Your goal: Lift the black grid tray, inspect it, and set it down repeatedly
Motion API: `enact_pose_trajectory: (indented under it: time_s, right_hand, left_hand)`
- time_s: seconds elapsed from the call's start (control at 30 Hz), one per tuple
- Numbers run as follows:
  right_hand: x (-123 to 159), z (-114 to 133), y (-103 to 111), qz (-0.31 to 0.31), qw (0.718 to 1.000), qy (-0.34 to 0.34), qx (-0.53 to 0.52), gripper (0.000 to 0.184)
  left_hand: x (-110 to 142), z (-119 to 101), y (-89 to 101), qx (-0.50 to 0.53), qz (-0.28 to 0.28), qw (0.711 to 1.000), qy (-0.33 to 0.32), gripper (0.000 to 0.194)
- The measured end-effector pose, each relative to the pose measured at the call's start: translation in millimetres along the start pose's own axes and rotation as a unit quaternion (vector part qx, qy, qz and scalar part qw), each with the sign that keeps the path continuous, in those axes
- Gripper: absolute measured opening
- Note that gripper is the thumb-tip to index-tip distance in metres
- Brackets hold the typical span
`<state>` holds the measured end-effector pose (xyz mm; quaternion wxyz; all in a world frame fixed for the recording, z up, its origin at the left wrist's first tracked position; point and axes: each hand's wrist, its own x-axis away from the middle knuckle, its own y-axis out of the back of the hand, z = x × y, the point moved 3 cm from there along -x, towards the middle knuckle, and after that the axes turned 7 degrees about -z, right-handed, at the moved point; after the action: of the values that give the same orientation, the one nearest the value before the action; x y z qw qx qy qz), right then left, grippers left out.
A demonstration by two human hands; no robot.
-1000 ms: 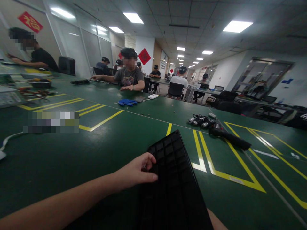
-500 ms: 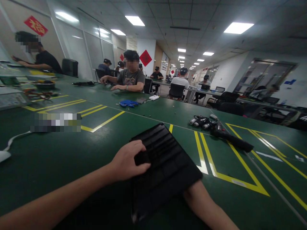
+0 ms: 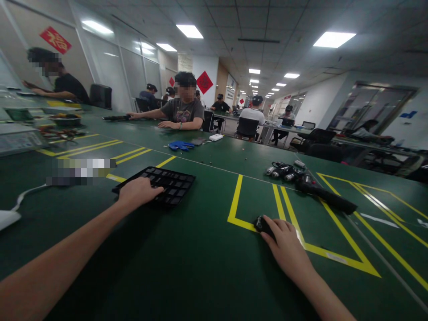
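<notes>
A black tray with several square compartments (image 3: pixel 179 183) is at centre left, over a yellow tape corner. My left hand (image 3: pixel 137 195) has its fingers closed on the tray's near left part, with the thumb reaching across the compartments. Farther right, my right hand (image 3: pixel 290 243) is curled around a small black object with light marks on its end (image 3: pixel 260 224). Its exact kind is unclear, since my fingers cover most of it. This object is at the near yellow tape line, low over or touching the green table (image 3: pixel 207 263).
Black-and-silver cylindrical parts with cables (image 3: pixel 282 171) lie at the right beside a long black tool (image 3: pixel 324 196). A blue glove (image 3: pixel 180 146) and a white box (image 3: pixel 216 137) are farther back. Across the table, a person (image 3: pixel 183 107) reaches for a dark item. Wires (image 3: pixel 60 132) lie far left.
The tray has moved left and away from me, and now lies flatter. My right hand has come out from beneath it and moved right, with the small black object in its fingers.
</notes>
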<state>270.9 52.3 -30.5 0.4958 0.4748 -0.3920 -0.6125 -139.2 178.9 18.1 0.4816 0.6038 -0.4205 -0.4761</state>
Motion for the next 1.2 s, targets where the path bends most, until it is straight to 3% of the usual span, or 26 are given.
enact_pose_trajectory:
  time_s: [0.13,0.2,0.27,0.33,0.4,0.5,0.57,0.63,0.7,0.77,0.83,0.9,1.0,1.13,1.2]
  right_hand:
    - [2.6,6.6,7.9,-0.066,0.998,0.004,0.018,0.06]
    - [8.6,20.3,12.0,-0.087,0.996,0.029,0.011,0.062]
    - [18.6,40.6,11.5,-0.064,0.995,0.069,-0.015,0.061]
    - [31.0,63.8,6.9,-0.007,0.992,0.119,-0.044,0.06]
    - [43.2,84.8,0.5,0.074,0.979,0.177,-0.064,0.06]
    - [53.2,100.5,-4.4,0.174,0.955,0.228,-0.07,0.059]
    - [49.7,96.8,-0.5,0.159,0.958,0.231,-0.059,0.055]
    - [39.3,81.7,7.2,0.076,0.974,0.212,-0.029,0.051]
    - [26.4,58.1,13.5,-0.024,0.984,0.174,0.017,0.049]
    - [14.7,31.8,14.5,-0.09,0.986,0.126,0.054,0.052]
    - [6.3,9.7,9.4,-0.094,0.99,0.083,0.064,0.053]
    - [1.7,-3.3,2.3,-0.058,0.996,0.053,0.038,0.054]
    - [0.4,-6.9,-2.7,-0.026,0.999,0.03,-0.005,0.055]
    - [1.4,-2.9,-1.8,-0.027,0.999,0.023,-0.011,0.054]
    - [1.8,-2.8,-1.8,-0.024,0.999,0.022,-0.011,0.054]
  left_hand:
    - [14.7,-22.8,11.3,0.066,-0.12,0.986,-0.091,0.044]
    - [35.2,-45.0,10.6,0.111,-0.137,0.972,-0.154,0.041]
    - [61.5,-70.8,1.7,0.145,-0.099,0.96,-0.22,0.043]
    - [88.5,-97.0,-10.8,0.202,-0.036,0.919,-0.336,0.048]
    - [106.0,-113.3,-22.5,0.225,0.01,0.89,-0.397,0.053]
    - [113.1,-120.3,-30.2,0.221,0.045,0.883,-0.411,0.049]
    - [115.7,-119.1,-23.7,0.213,0.022,0.892,-0.397,0.04]
    - [127.7,-119.4,-10.1,0.21,0.002,0.888,-0.408,0.04]
    - [151.0,-123.5,4.6,0.212,0.035,0.863,-0.457,0.045]
    - [178.6,-129.1,16.2,0.214,0.108,0.825,-0.511,0.051]
    - [199.1,-133.2,23.0,0.218,0.166,0.795,-0.541,0.057]
    - [205.5,-135.0,23.9,0.23,0.187,0.781,-0.549,0.054]
    - [186.9,-133.1,13.9,0.226,0.15,0.805,-0.528,0.042]
    - [137.3,-121.5,-7.7,0.147,0.055,0.895,-0.417,0.052]
    - [121.0,-115.7,-16.3,0.107,0.05,0.918,-0.379,0.052]
